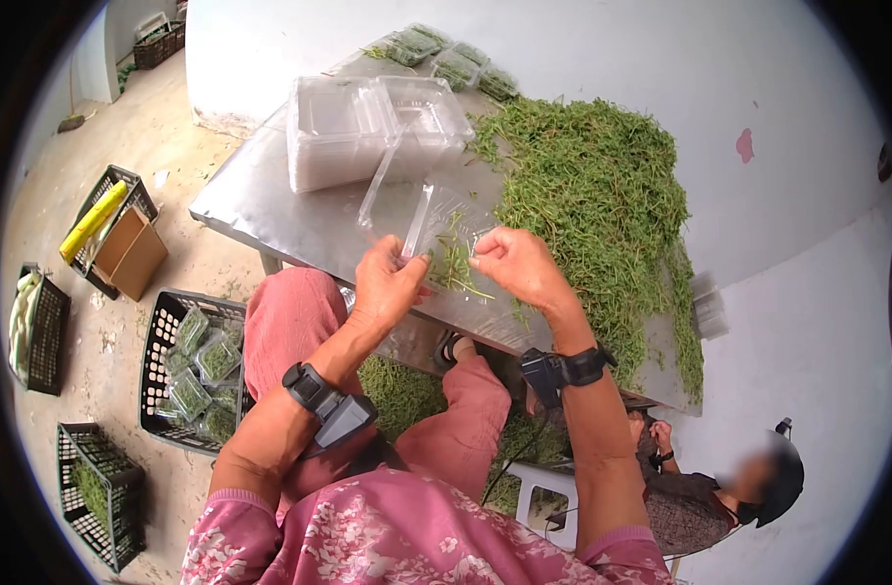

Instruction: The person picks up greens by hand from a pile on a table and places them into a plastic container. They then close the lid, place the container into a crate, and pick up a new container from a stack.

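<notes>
A clear plastic clamshell box (pixel 419 216) lies open at the near edge of the metal table, its lid tilted up to the left. A few loose green sprigs (pixel 453 265) sit in its base. My left hand (pixel 389 283) is closed, thumb and fingers pinching the box's near left edge. On the opposite side, my right hand (pixel 520 267) is closed in a pinch by the box's right rim; what its fingertips hold is too small to make out. A large heap of green sprigs (pixel 592 195) spreads to the right of both hands.
Nested clear boxes (pixel 339 136) stand on the metal table (pixel 246 190), with several filled boxes (pixel 456 68) at the far end. A black crate (pixel 155 390) of filled boxes is at my left; more crates stand on the floor. Another person (pixel 695 502) sits at the right.
</notes>
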Demonstrator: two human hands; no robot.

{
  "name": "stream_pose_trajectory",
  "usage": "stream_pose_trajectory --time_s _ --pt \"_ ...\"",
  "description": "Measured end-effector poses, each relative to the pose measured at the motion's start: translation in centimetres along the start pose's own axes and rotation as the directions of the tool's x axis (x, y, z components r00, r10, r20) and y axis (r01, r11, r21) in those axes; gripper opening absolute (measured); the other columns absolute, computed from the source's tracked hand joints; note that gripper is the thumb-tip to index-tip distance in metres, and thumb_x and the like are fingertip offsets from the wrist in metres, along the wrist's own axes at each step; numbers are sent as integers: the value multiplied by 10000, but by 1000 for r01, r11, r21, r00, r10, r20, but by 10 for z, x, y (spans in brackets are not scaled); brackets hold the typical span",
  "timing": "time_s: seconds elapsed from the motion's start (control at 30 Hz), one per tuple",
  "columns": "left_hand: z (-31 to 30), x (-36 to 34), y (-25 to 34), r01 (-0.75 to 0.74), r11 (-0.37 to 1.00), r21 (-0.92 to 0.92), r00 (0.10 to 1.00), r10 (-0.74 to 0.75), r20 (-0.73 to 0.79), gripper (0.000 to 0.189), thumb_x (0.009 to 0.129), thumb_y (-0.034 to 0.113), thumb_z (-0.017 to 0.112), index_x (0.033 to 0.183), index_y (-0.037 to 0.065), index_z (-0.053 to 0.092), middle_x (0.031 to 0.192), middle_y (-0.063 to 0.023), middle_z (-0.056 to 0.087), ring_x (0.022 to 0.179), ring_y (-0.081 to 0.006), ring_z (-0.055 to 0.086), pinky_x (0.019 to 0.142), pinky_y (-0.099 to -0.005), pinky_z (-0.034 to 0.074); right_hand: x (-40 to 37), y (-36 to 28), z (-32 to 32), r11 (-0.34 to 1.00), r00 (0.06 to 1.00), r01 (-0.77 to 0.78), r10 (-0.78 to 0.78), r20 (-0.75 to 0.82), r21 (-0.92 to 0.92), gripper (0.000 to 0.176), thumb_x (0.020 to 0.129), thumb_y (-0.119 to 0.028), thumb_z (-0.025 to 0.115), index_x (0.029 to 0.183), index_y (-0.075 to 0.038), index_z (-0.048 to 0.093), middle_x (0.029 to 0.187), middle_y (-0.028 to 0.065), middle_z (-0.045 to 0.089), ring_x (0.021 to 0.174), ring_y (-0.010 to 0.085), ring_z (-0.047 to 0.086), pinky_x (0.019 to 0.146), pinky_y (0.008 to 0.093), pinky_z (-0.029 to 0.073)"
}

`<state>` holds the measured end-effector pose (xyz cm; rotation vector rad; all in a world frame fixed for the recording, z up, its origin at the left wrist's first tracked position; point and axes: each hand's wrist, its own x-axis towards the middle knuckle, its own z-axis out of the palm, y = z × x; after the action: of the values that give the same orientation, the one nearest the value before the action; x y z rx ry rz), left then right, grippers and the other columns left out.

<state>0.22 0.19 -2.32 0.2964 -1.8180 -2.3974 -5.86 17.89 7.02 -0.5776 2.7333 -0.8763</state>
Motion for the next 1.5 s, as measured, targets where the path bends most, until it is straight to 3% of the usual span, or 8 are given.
stream_pose_trajectory --time_s 0.4,0.6,0.8,0.9,0.93,1.03,1.27,1.5 --pt "-2 4 -7 -14 998 60 1000 15 -12 214 849 150 669 831 -13 532 705 -101 645 557 -147 651 452 -276 492 1 -4 22 643 956 291 -222 191 -708 98 806 -39 548 767 18 618 899 217 609 894 397 599 788 468 472" --pt "-2 3 -5 1 999 54 1000 0 -14 218 848 154 675 836 -13 536 706 -100 645 563 -152 659 446 -277 495 0 -5 -6 686 910 365 -404 88 -629 125 834 -56 540 759 23 602 836 217 620 832 406 605 742 462 491" --pt "-1 3 -4 6 999 35 1000 -5 -7 219 849 149 670 841 -20 532 709 -99 640 567 -159 662 451 -279 507 3 -25 -9 952 980 138 -172 -102 -274 123 847 -106 608 827 12 635 694 150 650 646 270 655 617 375 512" --pt "-2 3 -5 -6 999 37 1000 6 -18 215 851 145 665 839 -22 530 707 -101 639 567 -159 662 452 -280 508 5 -25 11 983 986 86 -107 -127 -164 134 807 -91 593 799 24 663 783 252 648 742 413 656 692 432 526" --pt "-2 3 -4 -4 999 36 1000 5 -19 214 851 144 664 838 -22 529 707 -101 639 567 -159 662 452 -280 508 10 -15 17 989 998 23 -31 -53 -149 177 846 -135 657 910 29 648 723 149 670 690 182 682 603 341 518" --pt "-3 2 -3 0 1000 30 1000 0 -21 209 851 139 661 834 -19 525 706 -100 639 568 -157 660 453 -280 507 13 -9 25 997 996 -33 28 -85 -66 163 814 -100 616 920 10 672 849 230 680 806 416 654 747 428 528" --pt "-3 3 -7 -31 999 -10 1000 31 7 175 881 119 641 828 30 500 648 -65 592 530 -146 607 453 -273 462 16 -8 38 903 915 375 -324 241 -211 236 854 -145 631 1025 16 648 843 175 699 751 284 680 682 376 525" --pt "-4 3 -7 -51 998 22 998 51 -23 169 895 106 625 823 51 483 604 -48 564 506 -140 584 448 -265 436 32 14 -4 997 961 83 -81 -265 -4 189 834 -144 654 958 -1 663 857 164 694 816 258 680 733 372 524"
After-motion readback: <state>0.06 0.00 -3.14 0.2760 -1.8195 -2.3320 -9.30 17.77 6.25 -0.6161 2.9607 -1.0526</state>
